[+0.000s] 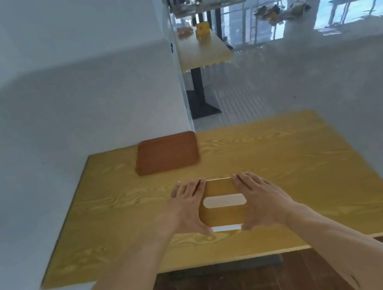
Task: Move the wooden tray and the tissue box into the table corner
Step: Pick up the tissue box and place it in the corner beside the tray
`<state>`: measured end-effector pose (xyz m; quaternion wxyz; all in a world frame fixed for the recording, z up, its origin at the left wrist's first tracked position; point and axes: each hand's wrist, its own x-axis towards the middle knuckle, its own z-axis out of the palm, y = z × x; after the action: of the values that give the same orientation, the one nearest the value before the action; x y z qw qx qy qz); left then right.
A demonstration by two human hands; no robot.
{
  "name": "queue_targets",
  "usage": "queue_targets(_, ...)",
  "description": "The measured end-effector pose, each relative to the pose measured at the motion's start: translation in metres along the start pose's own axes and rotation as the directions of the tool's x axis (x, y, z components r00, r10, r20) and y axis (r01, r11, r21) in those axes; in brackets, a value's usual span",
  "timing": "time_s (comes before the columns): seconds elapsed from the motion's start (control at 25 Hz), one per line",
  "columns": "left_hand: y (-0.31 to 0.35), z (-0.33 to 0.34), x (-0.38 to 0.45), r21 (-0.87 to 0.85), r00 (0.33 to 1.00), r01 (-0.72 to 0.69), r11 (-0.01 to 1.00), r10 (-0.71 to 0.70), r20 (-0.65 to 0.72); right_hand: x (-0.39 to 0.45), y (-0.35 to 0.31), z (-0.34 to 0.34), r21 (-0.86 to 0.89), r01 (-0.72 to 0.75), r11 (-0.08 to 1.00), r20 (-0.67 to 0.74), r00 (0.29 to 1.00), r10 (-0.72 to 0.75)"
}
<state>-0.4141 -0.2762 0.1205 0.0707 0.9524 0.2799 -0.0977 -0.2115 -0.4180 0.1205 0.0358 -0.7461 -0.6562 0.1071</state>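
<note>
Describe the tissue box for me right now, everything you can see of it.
The tissue box is a flat, rectangular box with a yellowish wood-look top, much like the table it rests on, near the middle. A pale, elongated slot with angled ends runs across its top, and a pale strip shows along its near edge. It lies flat, squared to the table edge. The left hand presses its left side and the right hand its right side. It sits apart from the wooden tray, nearer the person.
</note>
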Motion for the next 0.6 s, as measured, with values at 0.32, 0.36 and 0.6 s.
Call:
queue_targets(0.32, -0.1, 0.017, -0.105, -0.048, 0.964, 0.267, 0.962, -0.268, 0.002, 0.067, -0.121, 0.017, -0.035, 0.27, 0.962, 0.043, 0.962, -0.269)
queue_targets(0.36, -0.112, 0.02, -0.116, -0.058, 0.957, 0.288, 0.956, -0.289, 0.002, 0.075, -0.135, 0.019, -0.038, 0.296, 0.955, 0.052, 0.955, -0.294)
queue_targets(0.6, -0.202, 0.032, -0.174, -0.075, 0.934, 0.356, 0.932, -0.358, -0.013, 0.123, -0.231, 0.034, -0.046, 0.364, 0.93, 0.076, 0.93, -0.361)
